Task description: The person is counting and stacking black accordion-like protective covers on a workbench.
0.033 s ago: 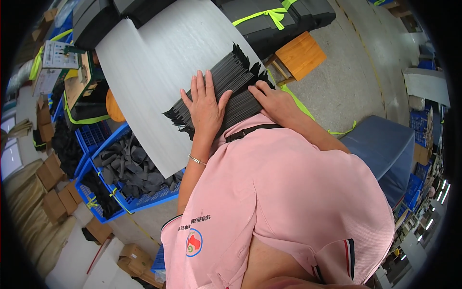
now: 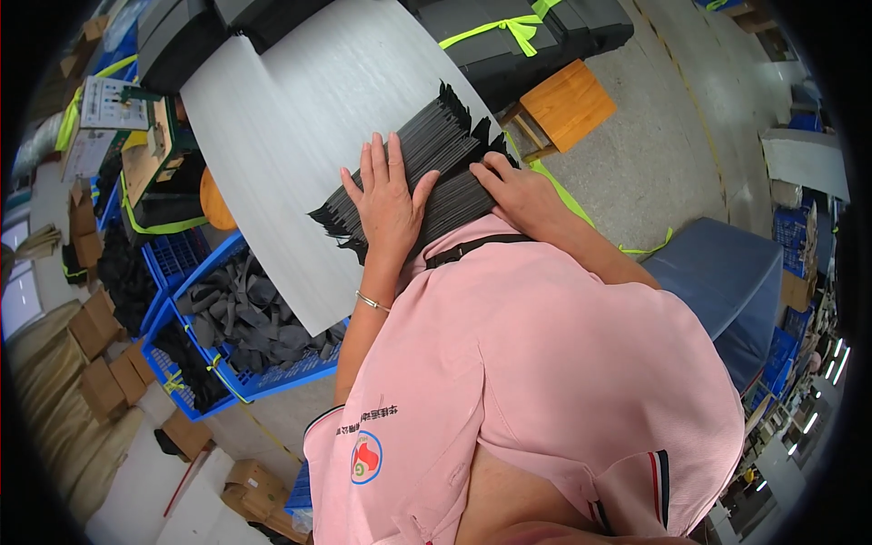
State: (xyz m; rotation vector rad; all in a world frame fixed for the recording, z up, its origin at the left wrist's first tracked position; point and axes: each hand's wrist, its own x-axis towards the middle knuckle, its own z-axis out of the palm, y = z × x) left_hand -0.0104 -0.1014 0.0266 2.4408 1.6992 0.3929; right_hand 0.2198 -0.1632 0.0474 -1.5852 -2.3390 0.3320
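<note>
Two rows of thin dark grey sheets or strips with ragged black ends lie side by side on the pale table (image 2: 300, 100), close against my waist. Flat across the far row of strips (image 2: 422, 136) rests my left hand (image 2: 389, 195), fingers stretched out and thumb apart; its palm reaches over the near row of strips (image 2: 454, 204). My right hand (image 2: 522, 191) is at the right end of the near row, its fingers bent and closed on the strips there. What lies under its fingertips is partly hidden.
Blue crates hold grey scraps (image 2: 241, 309) left of the table. Dark stacks (image 2: 182, 41) stand on its far edge. Beyond its right side are a black bundle tied with a yellow-green strap (image 2: 518, 36) and a wooden stool (image 2: 568, 104). A blue-grey covered block (image 2: 718, 282) stands at right.
</note>
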